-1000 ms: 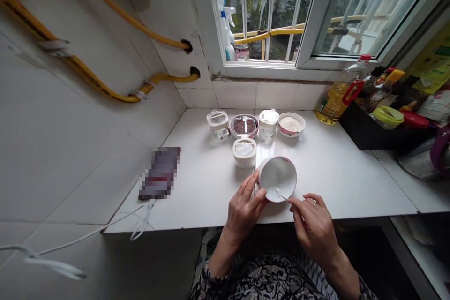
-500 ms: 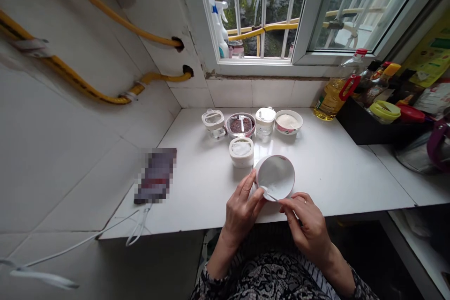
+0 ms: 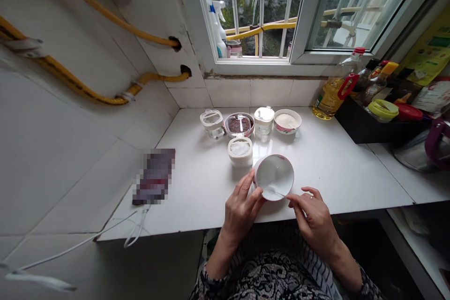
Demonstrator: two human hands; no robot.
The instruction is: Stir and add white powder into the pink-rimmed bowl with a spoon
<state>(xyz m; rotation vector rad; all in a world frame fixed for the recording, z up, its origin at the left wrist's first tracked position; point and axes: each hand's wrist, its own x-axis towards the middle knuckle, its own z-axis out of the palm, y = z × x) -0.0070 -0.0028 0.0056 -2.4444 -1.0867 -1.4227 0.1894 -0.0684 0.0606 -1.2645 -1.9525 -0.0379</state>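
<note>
A white bowl [image 3: 277, 171] with a pinkish rim is tilted toward me near the counter's front edge. My left hand [image 3: 242, 206] grips its left side, fingers on the rim. Between the thumb and fingers of my right hand [image 3: 311, 213] is the handle of a small spoon [image 3: 276, 191], whose head rests low inside the bowl. Just behind stands an open-topped jar of white grains [image 3: 240, 151]. Farther back are a clear-lidded jar [image 3: 212, 123], a container of dark red contents [image 3: 239, 125], another white-lidded jar [image 3: 264, 120] and a bowl of pale powder [image 3: 287, 121].
An oil bottle [image 3: 332, 91] and a black box [image 3: 362, 124] full of bottles stand at the back right, near a metal pot [image 3: 415, 152]. A blurred dark object [image 3: 153, 177] with a white cable lies at the left. The window [image 3: 260, 63] is behind.
My right hand has moved slightly right with the spoon, whose head has shifted from the bowl's left rim down into the bowl. My left hand keeps its hold.
</note>
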